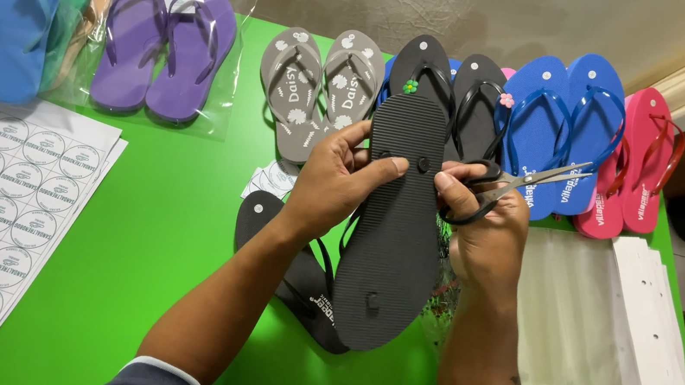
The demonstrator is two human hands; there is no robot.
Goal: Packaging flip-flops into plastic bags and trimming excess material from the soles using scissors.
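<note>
Two hands hold one black flip-flop (393,242) sole-up over the green table (154,239), approx. mid-frame. Left hand (333,184): fingers (349,137) curled round the sandal's left edge near the heel end, thumb pressed flat on the ribbed sole beside two round strap plugs. Right hand (489,237): fingers wrapped on the right edge of the sandal, w/ thumb tip on the sole; the same hand has small scissors (518,184) w/ black loops hooked on it, blades together and pointing right, away from the sandal. Which fingers pass through the loops is hard to tell from this angle.

Under the held sandal, its black mate (282,255) lies on the table, partly hidden by the left wrist. Just beside that, a small white round-sticker scrap (270,179).

Behind the hands, a row of pairs: grey flip-flops (321,85), black ones w/ small flower charms (460,85), blue ones (565,115), pink-red ones (638,159). Far left: a purple pair in a clear bag (165,44) and bagged blue sandals (0,2) w/ a yellow flower.

Left of the arms, sheets of round white stickers (1,203). Right of the right forearm, a stack of clear bags (571,316) w/ white card headers (649,317).
</note>
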